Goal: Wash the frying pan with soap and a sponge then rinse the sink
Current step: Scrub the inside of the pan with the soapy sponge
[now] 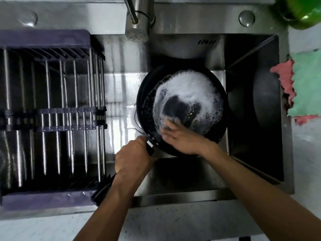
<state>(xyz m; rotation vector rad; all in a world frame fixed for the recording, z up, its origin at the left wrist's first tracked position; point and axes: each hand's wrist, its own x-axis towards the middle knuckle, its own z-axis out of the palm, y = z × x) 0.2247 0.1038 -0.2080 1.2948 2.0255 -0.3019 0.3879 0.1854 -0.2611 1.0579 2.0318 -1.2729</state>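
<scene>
The frying pan (182, 108) sat tilted inside the sink (251, 119), its interior coated with white foam (187, 89). The left hand (133, 157) was wrapped tightly around the pan's black handle (150, 148), just below the rim. The right hand (180, 136) lay inside the pan at its near edge, fingers blurred and pressed against the soapy surface; whether they covered a sponge could not be determined. A dish rack (52, 110) stood left of the left hand. The faucet (137, 23) hung beyond both hands.
</scene>
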